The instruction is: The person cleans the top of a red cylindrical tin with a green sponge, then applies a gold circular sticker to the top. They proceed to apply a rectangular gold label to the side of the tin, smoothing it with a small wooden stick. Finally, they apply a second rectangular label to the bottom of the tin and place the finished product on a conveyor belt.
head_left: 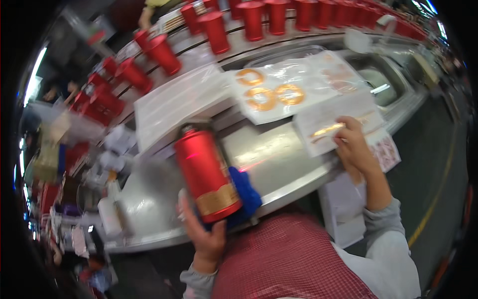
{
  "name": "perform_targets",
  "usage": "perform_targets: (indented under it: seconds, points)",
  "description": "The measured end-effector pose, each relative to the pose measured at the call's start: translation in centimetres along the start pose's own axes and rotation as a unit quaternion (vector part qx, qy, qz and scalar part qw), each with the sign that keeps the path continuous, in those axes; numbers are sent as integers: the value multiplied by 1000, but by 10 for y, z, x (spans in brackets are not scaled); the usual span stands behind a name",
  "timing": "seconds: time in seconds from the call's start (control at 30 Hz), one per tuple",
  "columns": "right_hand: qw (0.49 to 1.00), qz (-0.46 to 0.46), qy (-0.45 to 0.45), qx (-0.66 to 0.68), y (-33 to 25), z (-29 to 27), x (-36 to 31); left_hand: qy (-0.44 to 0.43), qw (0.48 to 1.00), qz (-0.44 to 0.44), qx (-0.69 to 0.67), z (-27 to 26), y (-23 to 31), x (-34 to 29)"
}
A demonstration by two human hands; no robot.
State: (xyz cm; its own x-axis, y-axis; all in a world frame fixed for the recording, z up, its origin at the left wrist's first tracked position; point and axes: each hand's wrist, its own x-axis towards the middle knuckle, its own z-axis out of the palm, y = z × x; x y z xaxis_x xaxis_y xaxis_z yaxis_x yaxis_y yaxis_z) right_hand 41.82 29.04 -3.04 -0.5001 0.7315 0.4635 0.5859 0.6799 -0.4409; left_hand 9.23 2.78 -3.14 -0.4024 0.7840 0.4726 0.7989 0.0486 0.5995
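A shiny red metal bottle (201,162) lies tilted on the steel table, with a gold label band (217,199) near its base. A blue cloth (245,192) is bunched beside and under it. My left hand (206,239) is at the bottle's base, fingers spread and stretched along its lower left side. Over at the right, my right hand (353,144) has thumb and forefinger pinched at a gold sticker strip (326,130) on a white backing sheet (308,119). Motion blur hides whether the strip has lifted off the sheet.
Behind lies a clear-topped sheet of gold ring stickers (290,94), next to a white foam block (181,107). Several red cups (214,32) line a conveyor at the back. A steel sink (381,79) is at the right. A white box (343,212) sits below the table edge.
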Motion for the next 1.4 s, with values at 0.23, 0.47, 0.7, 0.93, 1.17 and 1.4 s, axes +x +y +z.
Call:
perform_targets:
  seconds: [0.23,0.47,0.7,0.93,1.17,1.4]
  points:
    - [968,-111,-132,180,-118,-13,30,-32,999,29,33,-6,-2,7]
    - [891,-261,-195,316,-196,-10,56,-3,972,-35,-232,-10,12,12]
    - [897,-232,-193,323,-205,12,50,-118,972,50,-196,-46,27,48]
    - [905,-128,-237,329,-192,45,27,-22,995,-13,-101,-31,14,20]
    - [906,-85,-254,329,-186,53,21,0,927,-183,-326,-19,-4,7]
    - [908,-77,-254,326,-184,54,20,-24,924,-154,-349,-8,-4,6]
